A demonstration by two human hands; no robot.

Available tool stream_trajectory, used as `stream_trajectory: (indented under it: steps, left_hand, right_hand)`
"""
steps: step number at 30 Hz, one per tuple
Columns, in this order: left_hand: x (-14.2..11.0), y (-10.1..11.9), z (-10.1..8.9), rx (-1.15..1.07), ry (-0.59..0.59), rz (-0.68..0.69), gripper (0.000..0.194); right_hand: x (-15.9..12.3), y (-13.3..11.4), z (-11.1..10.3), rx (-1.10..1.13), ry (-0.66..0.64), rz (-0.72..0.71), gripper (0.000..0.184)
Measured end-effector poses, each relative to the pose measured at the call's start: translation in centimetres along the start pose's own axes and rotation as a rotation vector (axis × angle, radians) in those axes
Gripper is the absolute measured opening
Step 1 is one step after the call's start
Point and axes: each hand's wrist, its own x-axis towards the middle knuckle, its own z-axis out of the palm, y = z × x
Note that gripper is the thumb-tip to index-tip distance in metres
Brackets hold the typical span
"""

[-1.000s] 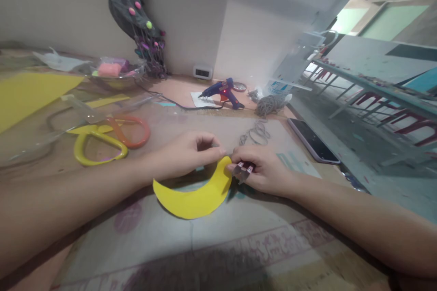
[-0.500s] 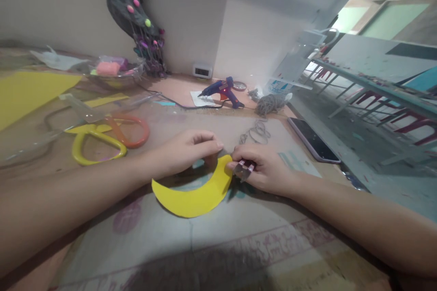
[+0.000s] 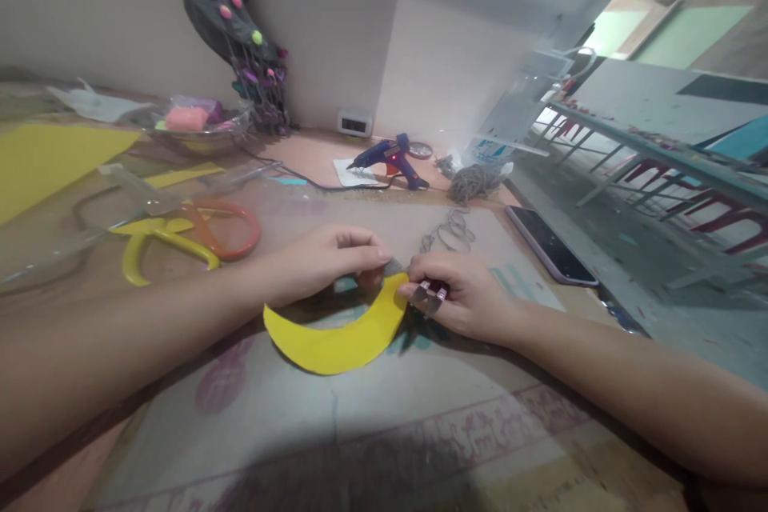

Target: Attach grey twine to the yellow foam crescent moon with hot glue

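Over the near surface (image 3: 360, 404), right grip (image 3: 459, 292) clamped on yellow crescent (image 3: 336, 350); left grip (image 3: 330, 258) nearby, its hold I cannot tell

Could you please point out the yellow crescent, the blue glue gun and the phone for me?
Yellow crescent (image 3: 338, 350): head view, middle of its curved band.
Blue glue gun (image 3: 380, 153): head view, on its barrel-like body.
Phone (image 3: 550, 246): head view, middle of its dark screen.

At five o'clock, the right hand (image 3: 471, 296) partly hides a metallic tool (image 3: 430, 298); at nine, the frame crops a yellow sheet (image 3: 54, 164).
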Motion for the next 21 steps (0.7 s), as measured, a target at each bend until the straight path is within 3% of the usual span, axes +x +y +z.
stream_trajectory:
  steps: [12, 21]
  left_hand:
    - [0.06, -0.04, 0.13, 0.021, -0.039, 0.017, 0.031]
    - [-0.02, -0.27, 0.44, 0.079, 0.001, 0.01, 0.028]
  right_hand:
    - [0.07, -0.08, 0.01, -0.02, -0.026, 0.0, 0.025]
    - [0.0, 0.19, 0.17, -0.022, -0.043, -0.014, 0.021]
